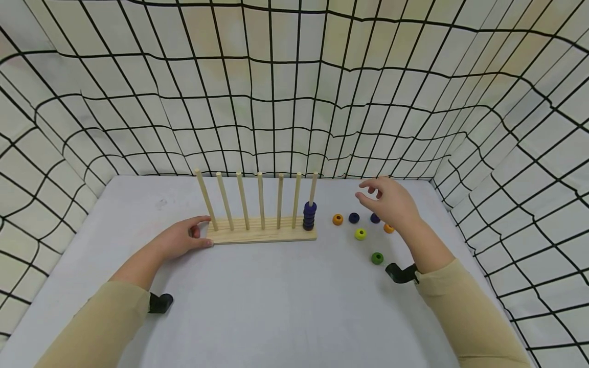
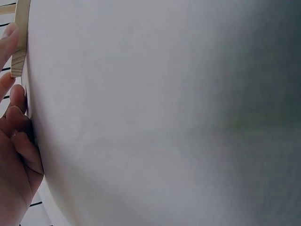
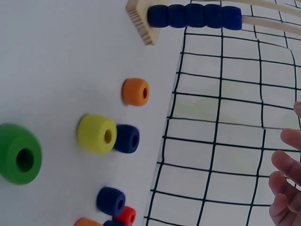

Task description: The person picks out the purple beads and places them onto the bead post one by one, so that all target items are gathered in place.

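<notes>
Presently, the left grip [image 1: 183, 238] pinches the nearest end of the rack [image 1: 255, 236] between thumb and finger; the right grip [image 1: 388, 201] hangs with fingers loosely bent, holding nothing that I see. Rightward from the left grip, the farthest peg [image 1: 313, 190] carries blue beads [image 1: 310, 216]. Loose beads [image 1: 358, 236] lie lower and leftward of the right grip; they look light, hard and able to roll, so their round sides seem best for pinching. The wooden rack should be stiff. A net [image 1: 273, 99] limits movement beyond both grips; the counter [image 1: 276, 301] leaves room before them.
</notes>
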A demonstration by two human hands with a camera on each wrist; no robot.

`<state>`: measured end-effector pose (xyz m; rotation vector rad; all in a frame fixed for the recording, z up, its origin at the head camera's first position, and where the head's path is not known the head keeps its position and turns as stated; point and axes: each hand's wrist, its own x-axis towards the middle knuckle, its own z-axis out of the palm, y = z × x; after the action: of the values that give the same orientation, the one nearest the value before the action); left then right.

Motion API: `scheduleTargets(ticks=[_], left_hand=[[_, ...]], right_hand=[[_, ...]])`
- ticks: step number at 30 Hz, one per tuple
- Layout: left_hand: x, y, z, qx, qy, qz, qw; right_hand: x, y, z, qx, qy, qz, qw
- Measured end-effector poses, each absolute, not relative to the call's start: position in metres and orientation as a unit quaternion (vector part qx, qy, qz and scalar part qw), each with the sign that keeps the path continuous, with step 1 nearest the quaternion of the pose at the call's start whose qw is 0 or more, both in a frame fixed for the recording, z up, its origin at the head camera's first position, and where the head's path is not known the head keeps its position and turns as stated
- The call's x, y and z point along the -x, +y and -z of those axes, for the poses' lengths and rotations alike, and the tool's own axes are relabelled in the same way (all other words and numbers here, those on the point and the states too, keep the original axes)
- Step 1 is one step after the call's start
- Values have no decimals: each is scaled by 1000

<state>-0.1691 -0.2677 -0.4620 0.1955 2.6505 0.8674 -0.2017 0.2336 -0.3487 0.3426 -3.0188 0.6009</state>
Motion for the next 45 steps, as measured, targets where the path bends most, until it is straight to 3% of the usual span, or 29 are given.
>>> scheduleTargets(ticks=[45], left_hand=[[169, -267, 460, -58, 933, -306, 178]], right_hand=[[213, 316, 408, -28, -983, -178, -45]])
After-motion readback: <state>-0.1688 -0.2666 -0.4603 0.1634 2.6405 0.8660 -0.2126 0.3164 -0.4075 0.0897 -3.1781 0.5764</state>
